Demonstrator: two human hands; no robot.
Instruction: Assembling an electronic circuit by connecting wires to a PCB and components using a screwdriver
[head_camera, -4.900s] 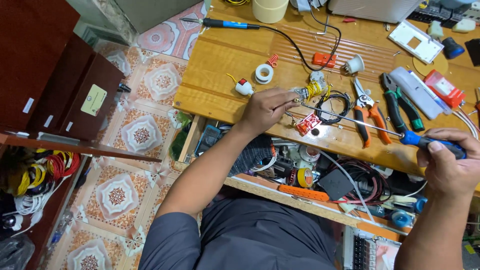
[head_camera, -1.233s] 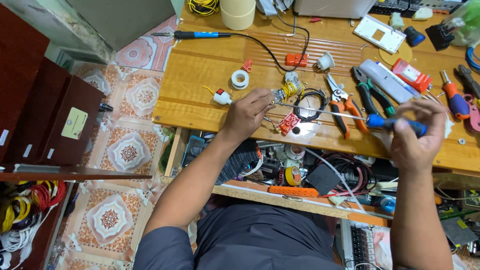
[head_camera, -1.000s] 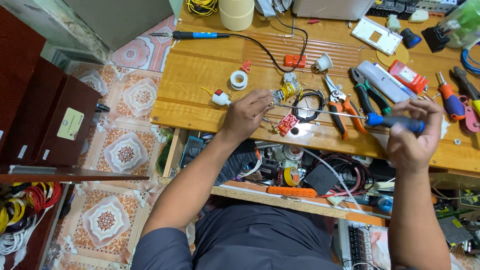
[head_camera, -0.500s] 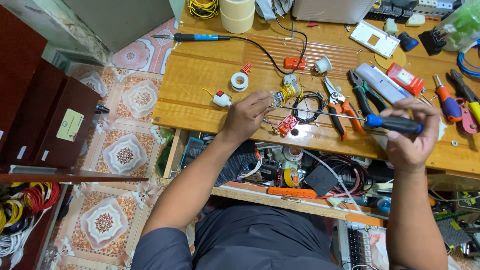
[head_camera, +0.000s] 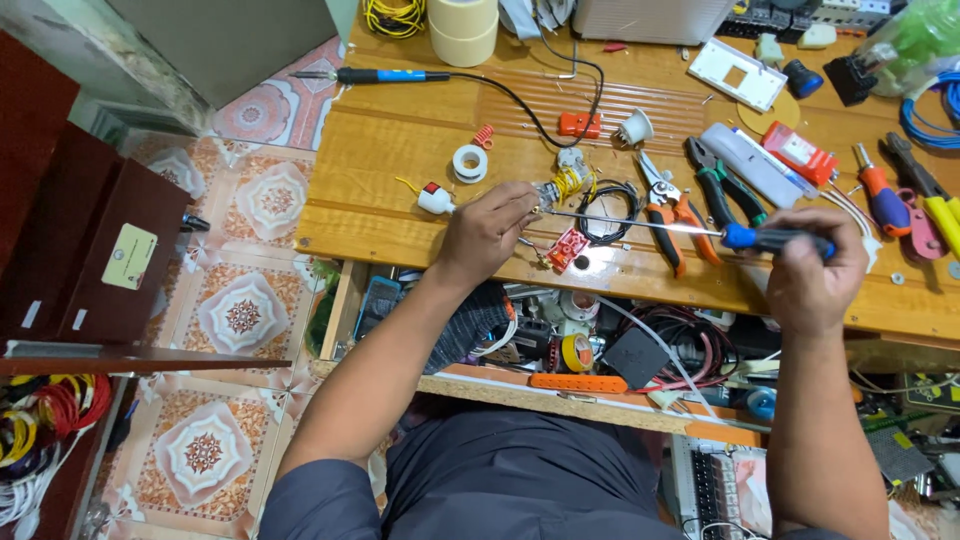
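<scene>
Wooden and cluttered, the workbench (head_camera: 400, 160) filled the upper half of the frame, with patterned floor tiles (head_camera: 240, 310) at the left and an open shelf of cables and parts below the bench edge. At the centre of the frame the left hand (head_camera: 487, 228) rested on the bench, its fingers curled and pinched on a small electrical part with yellow wire (head_camera: 560, 186), which lay just beside a red plastic piece (head_camera: 567, 247) and a coil of black cable (head_camera: 605, 205). At the right of the frame the right hand (head_camera: 812, 270) was closed in a fist around the blue-and-black handle of a long screwdriver (head_camera: 740, 237), whose thin shaft ran leftward across the bench to the small part, its tip meeting it by the left fingertips. Orange-handled pliers (head_camera: 672, 215) lay under the shaft, with green-handled pliers (head_camera: 720, 190) just to their right. Higher up lay a soldering iron (head_camera: 385, 76), a small roll of white tape (head_camera: 469, 163) and, at the top edge, a large roll of masking tape (head_camera: 463, 28)
</scene>
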